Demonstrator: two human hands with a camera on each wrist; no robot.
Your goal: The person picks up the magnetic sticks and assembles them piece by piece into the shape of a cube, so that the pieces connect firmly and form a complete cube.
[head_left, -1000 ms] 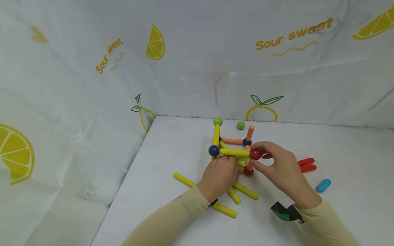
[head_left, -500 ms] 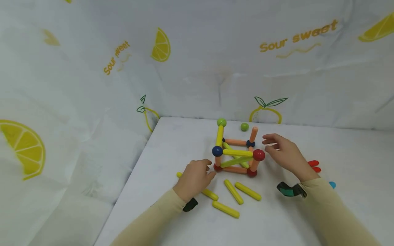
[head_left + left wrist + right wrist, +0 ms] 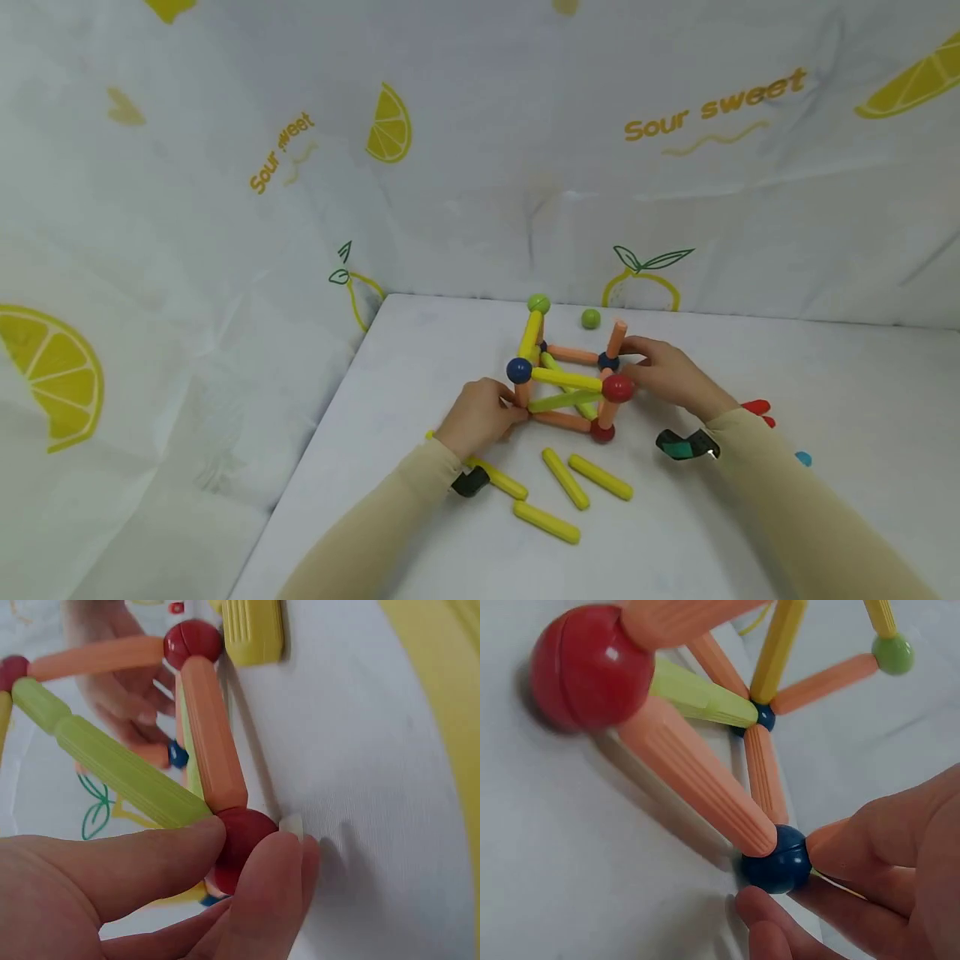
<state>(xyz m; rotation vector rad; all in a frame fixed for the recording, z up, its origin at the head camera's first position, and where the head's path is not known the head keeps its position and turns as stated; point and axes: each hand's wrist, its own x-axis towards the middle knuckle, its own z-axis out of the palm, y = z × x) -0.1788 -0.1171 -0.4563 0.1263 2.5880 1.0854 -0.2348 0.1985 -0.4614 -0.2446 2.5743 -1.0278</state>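
Observation:
A frame of magnetic rods and balls stands on the table, built of orange, yellow and light green rods. My left hand pinches the red ball at its front left base corner between thumb and fingers. At the back right base corner, my right hand pinches a dark blue ball. An orange rod rises from that blue ball with its top end bare. Up top, a yellow rod links a blue ball to a red ball.
Several loose yellow rods lie in front of the frame, one partly under my left wrist. A green ball sits behind it. Red rods and a blue piece lie at right, partly hidden by my right arm.
My left hand has left the inside of the frame and come round to its front left base ball. My right hand has let go of the upper red ball and taken the back blue ball.

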